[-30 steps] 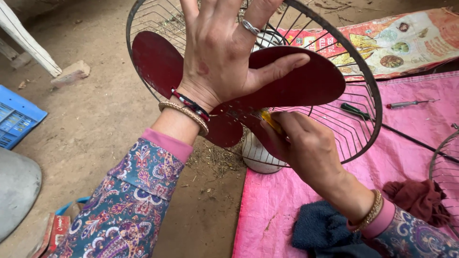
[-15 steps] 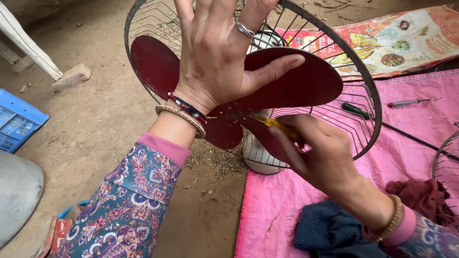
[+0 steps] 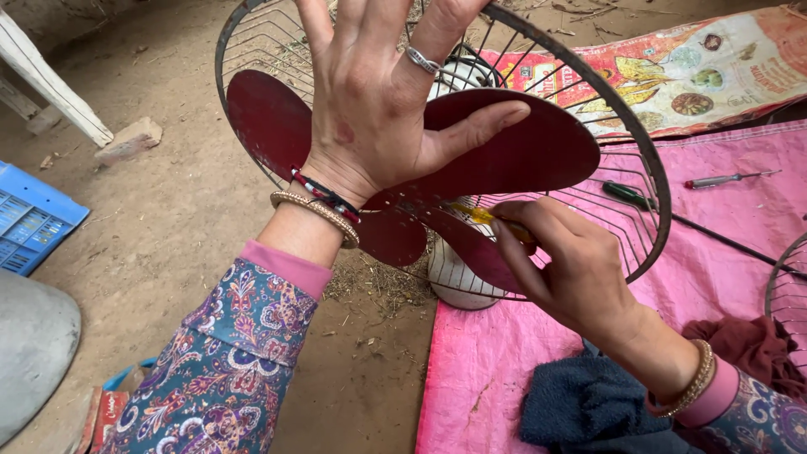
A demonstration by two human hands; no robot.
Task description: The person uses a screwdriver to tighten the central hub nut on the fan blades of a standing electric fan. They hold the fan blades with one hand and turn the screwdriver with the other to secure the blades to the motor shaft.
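Left hand (image 3: 378, 101) flat on red fan blades (image 3: 521, 151), yellow-handled screwdriver (image 3: 492, 220) pointing left

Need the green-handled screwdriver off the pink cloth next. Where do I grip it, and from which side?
Grip the green-handled screwdriver by its handle, coming from above on the right. It lies flat on the pink cloth, its handle end reaching under the fan guard's rim, so the guard likely blocks a left approach. Its thin dark shaft looks harder to pinch.

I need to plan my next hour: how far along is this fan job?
Done: the front guard is off, lying at the right edge. In hand: the left hand presses flat on the dark red fan blade while the right hand works a yellow-handled tool at its centre. Left: the blade sits in the rear guard, so it isn't off yet.
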